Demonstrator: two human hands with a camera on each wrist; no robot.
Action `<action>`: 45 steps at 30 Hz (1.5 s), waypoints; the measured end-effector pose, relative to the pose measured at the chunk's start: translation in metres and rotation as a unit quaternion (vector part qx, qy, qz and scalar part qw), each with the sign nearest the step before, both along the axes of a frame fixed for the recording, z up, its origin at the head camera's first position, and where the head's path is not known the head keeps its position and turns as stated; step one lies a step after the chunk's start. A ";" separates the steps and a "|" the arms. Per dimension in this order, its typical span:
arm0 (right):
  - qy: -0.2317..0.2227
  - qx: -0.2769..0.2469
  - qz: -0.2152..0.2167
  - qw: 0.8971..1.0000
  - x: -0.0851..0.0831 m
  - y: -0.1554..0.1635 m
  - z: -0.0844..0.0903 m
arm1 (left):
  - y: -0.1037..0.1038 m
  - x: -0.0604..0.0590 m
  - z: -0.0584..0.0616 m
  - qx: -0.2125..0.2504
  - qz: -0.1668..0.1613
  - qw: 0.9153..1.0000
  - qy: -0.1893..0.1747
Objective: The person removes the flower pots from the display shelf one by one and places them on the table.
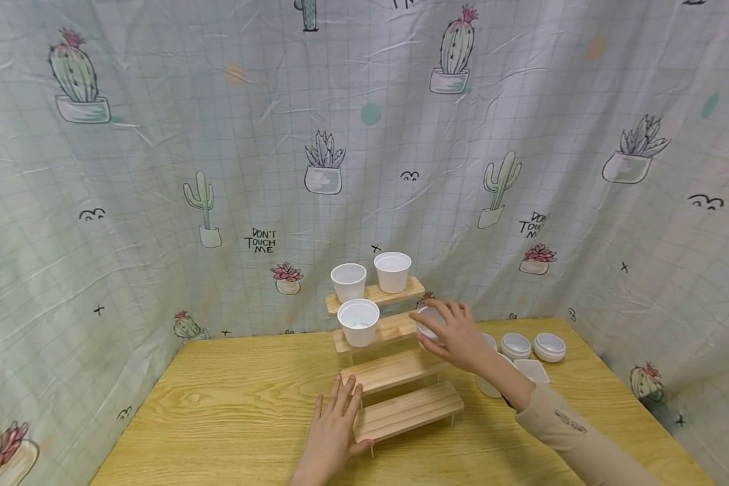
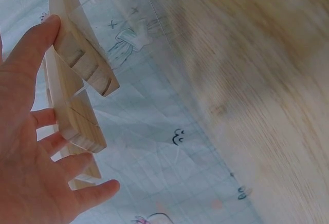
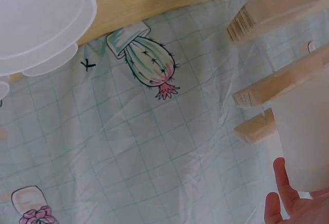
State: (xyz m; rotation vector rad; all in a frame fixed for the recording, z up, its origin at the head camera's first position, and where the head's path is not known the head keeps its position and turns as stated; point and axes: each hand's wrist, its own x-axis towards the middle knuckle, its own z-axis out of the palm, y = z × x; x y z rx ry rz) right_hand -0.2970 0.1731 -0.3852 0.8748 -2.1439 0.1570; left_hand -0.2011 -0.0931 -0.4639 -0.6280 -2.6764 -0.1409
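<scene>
My right hand (image 1: 460, 335) grips a white plastic cup (image 1: 430, 322) at the right end of the second-highest board of a wooden stepped rack (image 1: 395, 370). In the right wrist view the same cup (image 3: 304, 131) stands close to the boards, fingertips against its side. Spread fingers of my left hand (image 1: 331, 432) touch the left ends of the lower boards; its thumb lies against a board (image 2: 77, 54) in the left wrist view. On the top board stand two white cups (image 1: 349, 283). Another white cup (image 1: 358, 325) sits at the left of the second-highest board.
Right of the rack, several white containers (image 1: 515, 346) stand on the wooden table (image 1: 237, 398), partly behind my right forearm. A cactus-print curtain (image 1: 249, 162) hangs behind and at both sides. Clear supports (image 1: 452, 420) hold up the rack's boards.
</scene>
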 end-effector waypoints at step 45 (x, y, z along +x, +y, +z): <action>-0.041 -0.015 -0.024 0.999 0.066 0.045 -0.039 | 0.000 0.000 -0.004 -0.006 0.007 1.000 0.015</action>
